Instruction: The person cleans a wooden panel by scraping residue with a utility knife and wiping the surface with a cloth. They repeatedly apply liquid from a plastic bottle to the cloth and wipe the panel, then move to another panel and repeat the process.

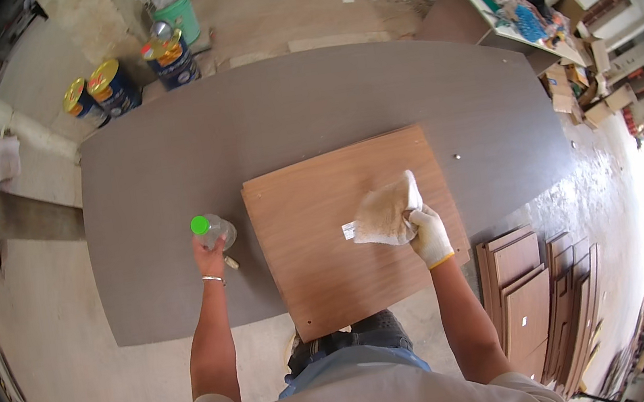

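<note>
Up and to the left of the wood-grain panel (pixel 305 260), three blue tins (pixel 114 88) with yellow lids stand on the floor past the far edge of the grey desk (pixel 148 175), seemingly parked out of the arms' way. Just left of the panel, the bare left hand (pixel 208 257) has its fingers curled around a clear plastic bottle (pixel 222 233) with a green cap (pixel 200 224); a grip at its side suits something so smooth and round, and leaves the cap uncovered. Whether its base meets the desk, I cannot tell. The panel itself lies flat on the desk, its near end overhanging the edge toward the person, which probably puts its whole face within easy reach; offset edges suggest another sheet beneath. Over the panel's right half, beside a white label (pixel 349 231), the right hand (pixel 430 234), in a white knitted glove, pinches one side of a stained white cloth (pixel 382 211) between its fingers, so the rest spreads out over the panel. Right of the panel, similar brown boards (pixel 525 312) stand on edge in leaning rows, likely because that takes up less floor.
</note>
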